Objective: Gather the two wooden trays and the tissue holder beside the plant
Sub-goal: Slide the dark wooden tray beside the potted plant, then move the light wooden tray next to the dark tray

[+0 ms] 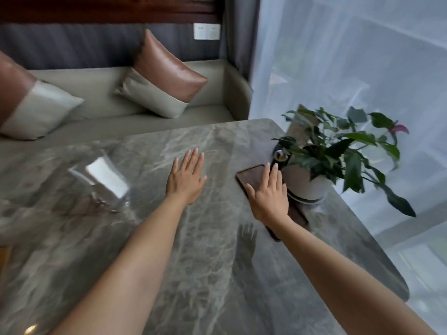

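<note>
A dark wooden tray lies on the grey marble table, right against the white pot of the plant. My right hand lies flat on this tray with its fingers spread. Behind the tray, close to the pot, stands a dark object with a shiny metal ball; I cannot tell what it is. My left hand hovers open over bare table to the left of the tray, holding nothing. No second tray can be made out.
A clear glass piece stands on the table at the left. A sofa with cushions runs behind the table. Sheer curtains hang at the right, past the table's edge.
</note>
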The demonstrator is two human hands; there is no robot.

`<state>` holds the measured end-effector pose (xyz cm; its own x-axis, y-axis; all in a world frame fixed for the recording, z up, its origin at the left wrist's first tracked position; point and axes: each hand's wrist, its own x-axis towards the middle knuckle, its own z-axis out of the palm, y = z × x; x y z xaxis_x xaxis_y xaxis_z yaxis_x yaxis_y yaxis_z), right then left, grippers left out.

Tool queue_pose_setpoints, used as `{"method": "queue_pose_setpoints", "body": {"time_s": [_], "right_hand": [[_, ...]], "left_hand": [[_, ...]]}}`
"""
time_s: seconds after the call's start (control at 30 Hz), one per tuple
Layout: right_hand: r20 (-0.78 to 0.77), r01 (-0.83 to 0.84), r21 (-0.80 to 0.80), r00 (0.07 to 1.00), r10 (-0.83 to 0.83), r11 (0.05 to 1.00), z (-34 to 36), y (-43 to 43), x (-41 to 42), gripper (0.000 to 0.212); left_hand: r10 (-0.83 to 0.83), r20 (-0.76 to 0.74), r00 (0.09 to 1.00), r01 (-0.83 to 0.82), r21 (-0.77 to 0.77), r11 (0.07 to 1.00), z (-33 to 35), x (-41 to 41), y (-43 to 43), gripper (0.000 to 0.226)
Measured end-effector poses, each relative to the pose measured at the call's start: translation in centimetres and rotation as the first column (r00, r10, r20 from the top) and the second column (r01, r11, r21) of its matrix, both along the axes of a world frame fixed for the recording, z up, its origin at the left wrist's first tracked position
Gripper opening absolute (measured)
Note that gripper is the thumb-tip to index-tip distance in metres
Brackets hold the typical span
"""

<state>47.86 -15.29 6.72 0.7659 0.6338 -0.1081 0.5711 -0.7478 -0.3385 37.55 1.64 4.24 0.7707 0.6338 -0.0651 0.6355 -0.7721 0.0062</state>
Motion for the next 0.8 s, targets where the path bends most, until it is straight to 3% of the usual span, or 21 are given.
{"method": "queue_pose_setpoints", "body": {"time_s": [0.2,0.47,0.67,0.8], "right_hand": [[0.096,-0.235,-0.042,0.967,0.238,0.971,2.6,6.9,-8.3,0.074],[0.097,-0.468,-0.048,0.877,0.470,0.883,3.6,14.8,-22.2,0.075],[0.045,-0.600,-0.081,0.795,0.604,0.796,1.9,18.7,-32.2,0.074],[0.005,-0.672,-0.139,0.734,0.679,0.727,0.1,20.8,-37.0,0.074]], "left_hand": [[0.142,0.032,0.989,-0.143,0.061,0.988,3.1,-11.6,4.3,0.063],[0.401,0.030,0.916,-0.402,0.049,0.914,4.4,-29.5,8.5,0.063],[0.629,-0.006,0.777,-0.629,-0.044,0.776,1.7,-42.1,8.6,0.062],[0.793,-0.017,0.609,-0.777,-0.215,0.592,-1.7,-47.5,5.9,0.063]]}}
